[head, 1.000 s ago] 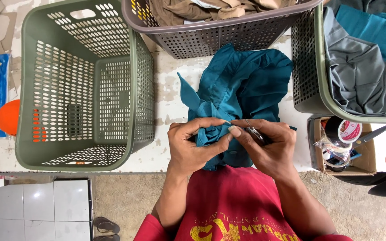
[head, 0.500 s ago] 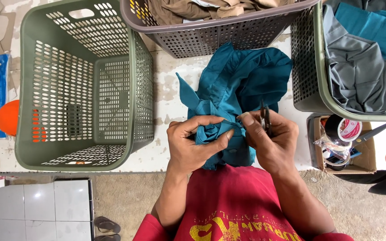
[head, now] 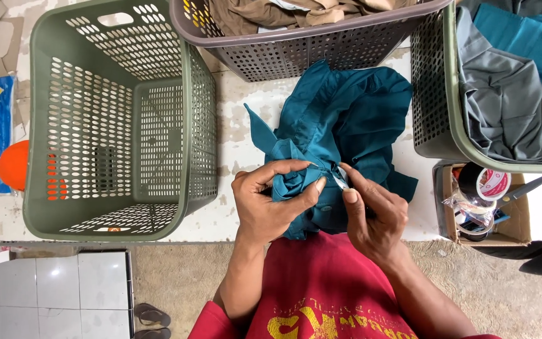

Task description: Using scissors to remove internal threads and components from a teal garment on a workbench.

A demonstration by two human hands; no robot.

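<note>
The left hand (head: 270, 204) stays pinched on a bunched teal cotton garment (head: 346, 125), while the right hand (head: 371, 216) has brought its small metal snips (head: 340, 181) back against the pinched fold.

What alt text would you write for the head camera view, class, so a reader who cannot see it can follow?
A person's left hand pinches a bunched teal garment while the right hand brings a small metal tool to it over a white table. An empty green basket stands to the left; baskets of brown clothes and grey and teal clothes stand behind and right.
</note>
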